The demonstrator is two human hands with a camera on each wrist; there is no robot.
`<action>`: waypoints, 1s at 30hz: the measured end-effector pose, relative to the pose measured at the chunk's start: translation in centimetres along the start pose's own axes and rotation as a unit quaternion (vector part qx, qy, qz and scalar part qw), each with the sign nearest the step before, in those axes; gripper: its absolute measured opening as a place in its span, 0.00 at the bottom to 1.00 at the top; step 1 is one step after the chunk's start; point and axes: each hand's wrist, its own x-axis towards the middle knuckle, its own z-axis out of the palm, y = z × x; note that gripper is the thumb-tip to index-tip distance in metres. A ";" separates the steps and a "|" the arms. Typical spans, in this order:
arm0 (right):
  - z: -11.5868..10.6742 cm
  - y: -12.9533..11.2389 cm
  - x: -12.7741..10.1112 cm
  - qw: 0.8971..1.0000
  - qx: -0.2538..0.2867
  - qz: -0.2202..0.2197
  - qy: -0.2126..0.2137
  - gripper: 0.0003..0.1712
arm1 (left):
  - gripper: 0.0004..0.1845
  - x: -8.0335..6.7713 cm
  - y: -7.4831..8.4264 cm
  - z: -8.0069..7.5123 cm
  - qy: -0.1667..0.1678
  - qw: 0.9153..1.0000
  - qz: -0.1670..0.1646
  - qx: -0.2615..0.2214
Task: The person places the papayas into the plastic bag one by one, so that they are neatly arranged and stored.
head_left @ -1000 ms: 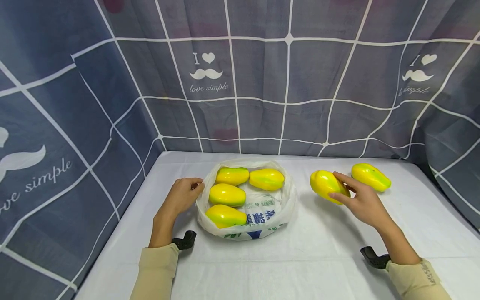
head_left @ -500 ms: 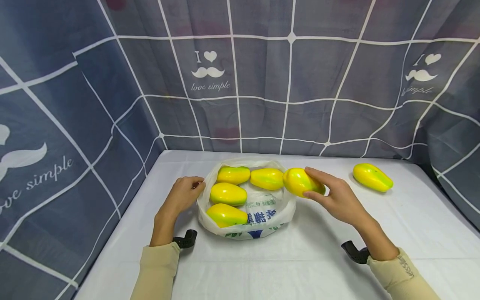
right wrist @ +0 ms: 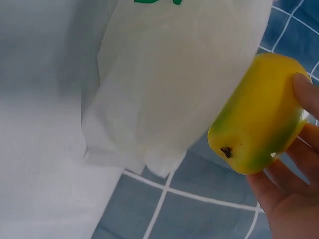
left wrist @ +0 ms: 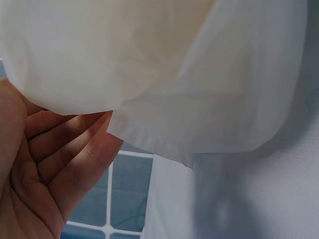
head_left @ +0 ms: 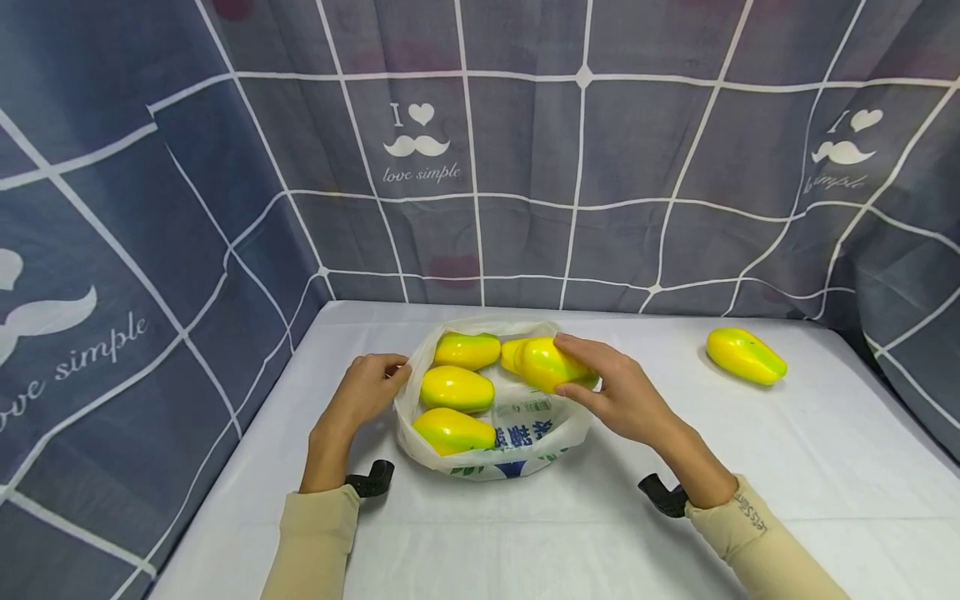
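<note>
An open white plastic bag (head_left: pixel 558 433) with blue and green print lies on the white table and holds several yellow-green papayas (head_left: pixel 455 388). My right hand (head_left: pixel 611 392) grips another papaya (head_left: pixel 547 363) over the bag's right side; the right wrist view shows the same papaya (right wrist: pixel 259 124) in my fingers next to the bag (right wrist: pixel 169 84). My left hand (head_left: pixel 365 388) pinches the bag's left rim, and in the left wrist view its fingers (left wrist: pixel 65 154) curl under the bag (left wrist: pixel 189 74). One more papaya (head_left: pixel 746 355) lies alone at the far right.
The white table (head_left: pixel 825 467) is walled on three sides by a blue checked curtain (head_left: pixel 525 167) printed with "love simple". Black wrist mounts (head_left: pixel 370 480) sit at both cuffs.
My right hand has carried the papaya leftward from the table's right part to above the bag. The left hand has stayed on the bag's rim.
</note>
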 end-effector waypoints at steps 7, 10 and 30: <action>1.7 0.0 0.4 0.999 0.018 0.026 -0.042 0.36 | 0.18 -0.1 0.0 0.0 0.000 1.000 0.006 0.004; 2.4 0.0 0.6 0.998 0.020 0.032 -0.055 0.35 | 0.18 -0.1 0.0 0.0 -0.001 1.000 0.003 0.006; 4.6 0.5 1.2 0.994 0.009 0.064 -0.087 0.34 | 0.19 0.0 0.1 0.0 -0.001 1.000 0.001 0.005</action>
